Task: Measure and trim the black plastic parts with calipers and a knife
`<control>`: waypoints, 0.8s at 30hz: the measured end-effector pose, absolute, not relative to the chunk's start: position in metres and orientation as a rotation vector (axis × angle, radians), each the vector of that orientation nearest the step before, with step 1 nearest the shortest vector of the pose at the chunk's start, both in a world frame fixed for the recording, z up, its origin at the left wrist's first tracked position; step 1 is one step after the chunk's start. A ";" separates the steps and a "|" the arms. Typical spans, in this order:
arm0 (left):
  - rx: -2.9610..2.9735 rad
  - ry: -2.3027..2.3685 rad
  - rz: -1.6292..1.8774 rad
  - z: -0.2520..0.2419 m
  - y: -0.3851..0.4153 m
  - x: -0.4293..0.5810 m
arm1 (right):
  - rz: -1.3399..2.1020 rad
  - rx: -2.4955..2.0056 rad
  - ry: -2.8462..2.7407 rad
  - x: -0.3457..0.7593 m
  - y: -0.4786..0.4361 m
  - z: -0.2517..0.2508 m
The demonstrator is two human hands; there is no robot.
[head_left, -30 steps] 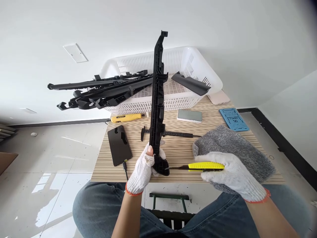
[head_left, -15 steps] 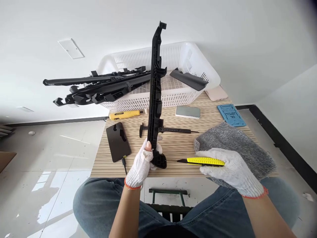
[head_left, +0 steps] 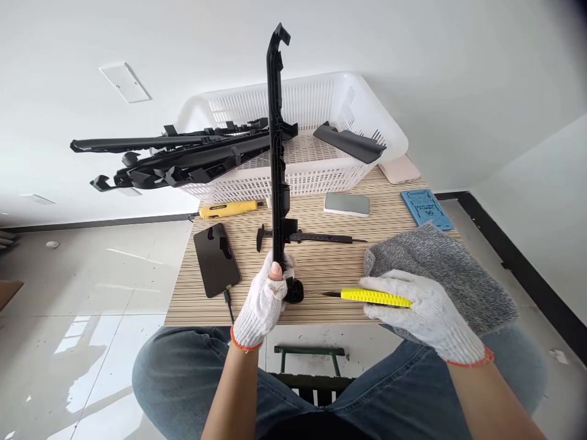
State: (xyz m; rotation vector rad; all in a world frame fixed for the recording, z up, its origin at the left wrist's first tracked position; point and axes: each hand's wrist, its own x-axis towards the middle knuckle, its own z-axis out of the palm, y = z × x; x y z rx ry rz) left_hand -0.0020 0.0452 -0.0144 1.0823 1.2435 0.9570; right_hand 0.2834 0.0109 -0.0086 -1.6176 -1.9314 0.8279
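My left hand (head_left: 263, 299), in a white knit glove with the thumb tip bare, grips the lower end of a long black plastic part (head_left: 277, 165). The part stands nearly upright above the table's front half, its hooked tip at the top. My right hand (head_left: 415, 311), also gloved, is closed around a yellow-handled knife (head_left: 376, 297) whose dark blade points left toward the part, apart from it. Beneath and behind my right hand lies a grey cloth (head_left: 440, 275). A black caliper (head_left: 321, 237) rests on the table behind the part.
A white basket (head_left: 321, 173) at the back holds several black parts (head_left: 183, 159) jutting out left, and a short black piece (head_left: 351, 143). On the striped table (head_left: 321, 311) are a phone (head_left: 216, 260) with cable, yellow tool (head_left: 229, 209), grey block (head_left: 347, 204) and blue plate (head_left: 426, 208).
The long black part has turned in my left hand, showing a narrower side, and its top has shifted left. My right hand with the knife has moved slightly left and up.
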 end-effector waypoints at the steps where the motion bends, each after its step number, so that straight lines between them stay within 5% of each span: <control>1: 1.093 1.244 0.946 -0.013 0.045 -0.002 | 0.805 -1.612 -1.954 0.284 0.011 -0.010; 24: 1.107 1.304 0.968 -0.011 0.048 0.000 | 0.562 -1.592 -2.210 0.286 0.011 -0.027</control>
